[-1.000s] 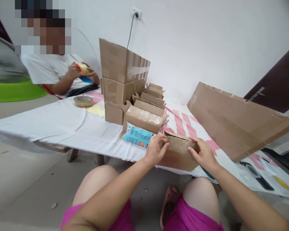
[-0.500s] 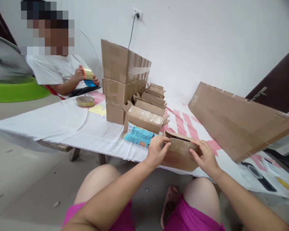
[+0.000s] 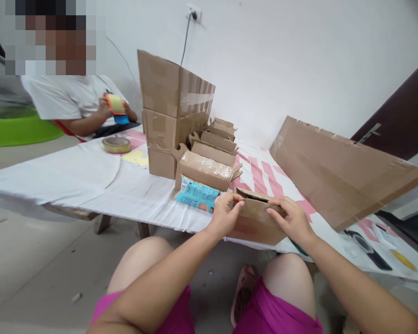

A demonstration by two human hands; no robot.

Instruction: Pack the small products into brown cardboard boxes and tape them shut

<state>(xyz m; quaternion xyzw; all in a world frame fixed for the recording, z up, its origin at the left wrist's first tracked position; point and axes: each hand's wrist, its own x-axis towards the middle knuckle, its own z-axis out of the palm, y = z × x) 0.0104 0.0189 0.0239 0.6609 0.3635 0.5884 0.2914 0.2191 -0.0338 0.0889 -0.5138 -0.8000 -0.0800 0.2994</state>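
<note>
A small brown cardboard box point(image 3: 256, 225) stands at the near edge of the low table point(image 3: 90, 181), its top slit partly open. My left hand point(image 3: 226, 214) pinches the box's left top corner. Gripping the right top edge is my right hand point(image 3: 290, 220), fingers curled over the flap. A blue snack packet point(image 3: 198, 199) lies just left of the box, beside my left hand.
A taped box point(image 3: 205, 170) and a row of similar boxes sit behind the packet, next to a tall stack of cartons point(image 3: 170, 111). A large flat cardboard sheet point(image 3: 337, 167) leans at the right. A person at far left holds a tape dispenser point(image 3: 115, 106); a tape roll point(image 3: 116, 144) lies nearby.
My fingers have shifted slightly along the box's top edge. The other person's tape dispenser has turned in their hands. The view has drifted a little.
</note>
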